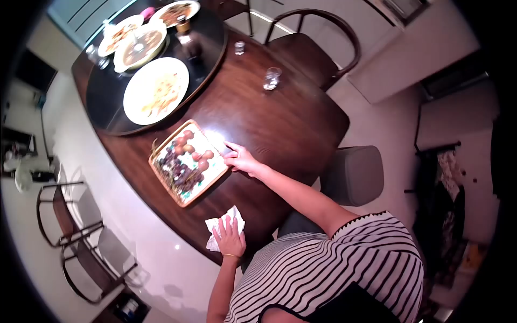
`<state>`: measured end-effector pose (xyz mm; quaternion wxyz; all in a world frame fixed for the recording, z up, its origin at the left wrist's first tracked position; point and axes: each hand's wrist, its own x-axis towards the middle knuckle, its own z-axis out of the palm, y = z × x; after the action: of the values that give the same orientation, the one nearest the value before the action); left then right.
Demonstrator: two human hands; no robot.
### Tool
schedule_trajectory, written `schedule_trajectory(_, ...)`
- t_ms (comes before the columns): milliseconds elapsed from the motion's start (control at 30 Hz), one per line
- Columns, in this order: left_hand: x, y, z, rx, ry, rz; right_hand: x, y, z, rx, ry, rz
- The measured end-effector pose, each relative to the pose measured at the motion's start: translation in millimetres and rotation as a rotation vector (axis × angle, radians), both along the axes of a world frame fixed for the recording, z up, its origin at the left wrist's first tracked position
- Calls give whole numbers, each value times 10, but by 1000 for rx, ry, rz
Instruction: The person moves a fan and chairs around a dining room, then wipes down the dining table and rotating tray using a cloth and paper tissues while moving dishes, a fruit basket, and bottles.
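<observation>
My left hand (230, 239) lies with its fingers spread over a crumpled white paper tissue (213, 243), pressing it to the table near its front edge. My right hand (243, 160) is at the right corner of a rectangular tray (207, 189) with a light brown rim, its fingers closed on the rim. A greyish patch shows between thumb and fingers; glare hides what it is. Inside the tray lie dark grapes (184, 175) with stems, and several round reddish-brown fruits (203, 164).
On the dark wooden table (253, 118) stands a black turntable (107, 121) with a large white plate of food (145, 102), a soup bowl (125, 63), other dishes and a dark bottle (184, 33). Two small glasses stand farther right, one nearer (272, 78). Chairs (315, 54) and a grey stool (355, 175) surround it.
</observation>
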<state>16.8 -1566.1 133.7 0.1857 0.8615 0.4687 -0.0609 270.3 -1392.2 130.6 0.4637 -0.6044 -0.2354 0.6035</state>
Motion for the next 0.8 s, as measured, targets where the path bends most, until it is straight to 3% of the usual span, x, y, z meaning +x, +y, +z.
schedule_trajectory(133, 846, 488, 43, -11, -34, 41, 754, -57, -48, 156, -552, -448)
schedule_trajectory(200, 1380, 822, -136, 19, -58, 74, 1321, 88, 34, 108, -920, -453)
schedule_trajectory(300, 2077, 1411, -246, 59, -84, 251, 1907, 535, -26, 156, -1118, -461)
schedule_trajectory(400, 2627, 2029, -311, 163, -47, 447, 2254, 964, -160, 262, -968, -346)
schedule_trajectory(500, 2867, 2370, -262, 125, 26, 522, 2355, 1161, -280, 289, -892, -191)
schedule_trajectory(533, 2884, 2369, -267, 95, 2, 550, 2322, 1208, -220, 406, -913, -217)
schedule_trajectory(800, 2902, 2388, -290, 129, 73, 527, 1959, 1400, -39, 502, -900, 17)
